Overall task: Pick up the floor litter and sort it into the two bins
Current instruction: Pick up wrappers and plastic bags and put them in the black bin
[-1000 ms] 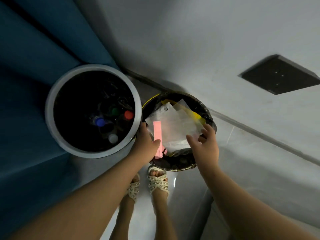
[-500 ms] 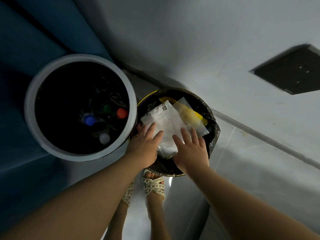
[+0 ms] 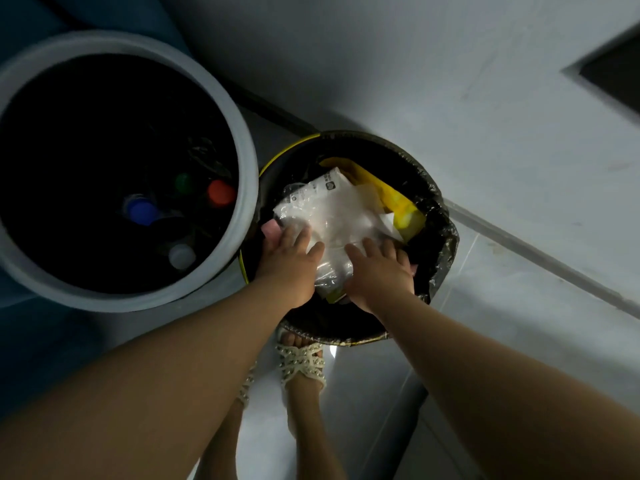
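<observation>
The left hand (image 3: 289,268) and right hand (image 3: 379,271) have sunk lower than a second ago, fingers straight and spread, pressing the clear plastic bags (image 3: 339,216) down inside the black-lined bin (image 3: 446,237). The pink strip (image 3: 272,227) the left hand pinched earlier now peeks out at its fingertips. The grey bin (image 3: 247,161) alongside holds capped bottles (image 3: 142,211).

My forearms (image 3: 173,375) bare, my left hand (image 3: 289,268) and right hand (image 3: 379,277) ungloved, cream open-toed right sandal (image 3: 303,363) of woven studded straps, matching left sandal (image 3: 246,386) just left of it, mostly hidden by my forearm.
</observation>
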Motion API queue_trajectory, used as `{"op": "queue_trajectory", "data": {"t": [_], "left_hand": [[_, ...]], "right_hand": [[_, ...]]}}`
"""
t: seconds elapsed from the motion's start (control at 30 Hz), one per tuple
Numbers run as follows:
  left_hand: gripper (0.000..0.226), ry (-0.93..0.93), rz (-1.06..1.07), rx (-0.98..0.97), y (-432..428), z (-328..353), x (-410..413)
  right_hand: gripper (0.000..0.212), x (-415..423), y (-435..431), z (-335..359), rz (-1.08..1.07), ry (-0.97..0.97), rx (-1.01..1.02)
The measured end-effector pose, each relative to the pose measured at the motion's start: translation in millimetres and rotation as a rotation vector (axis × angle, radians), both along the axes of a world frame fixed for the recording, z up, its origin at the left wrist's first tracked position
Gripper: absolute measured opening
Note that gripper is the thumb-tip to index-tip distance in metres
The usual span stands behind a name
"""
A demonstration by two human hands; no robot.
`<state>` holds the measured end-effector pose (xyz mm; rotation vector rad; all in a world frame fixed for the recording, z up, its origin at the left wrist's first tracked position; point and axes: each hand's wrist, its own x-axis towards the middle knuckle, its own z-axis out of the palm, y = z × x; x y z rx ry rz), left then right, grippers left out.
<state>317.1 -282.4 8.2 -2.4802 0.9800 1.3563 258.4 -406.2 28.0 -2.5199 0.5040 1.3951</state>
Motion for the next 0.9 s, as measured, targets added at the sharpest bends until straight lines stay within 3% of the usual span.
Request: {"op": "queue_trajectory", "data": {"t": [0.17,0.53,0.9], "left_hand": [[0.071,-0.003,0.014,-0.077,8,38,-1],[0.061,-0.262,0.009,-0.154,29,206,21],[0.053,-0.362,0.233,-0.209,67,387,34]], "right_hand": [[0.066,-1,12,35,-0.028,-0.061,-0.027],[0.069,14,24,195,-0.099,-0.248,-0.028],[0.066,25,53,370,-0.129,-0.447,-0.022]]}}
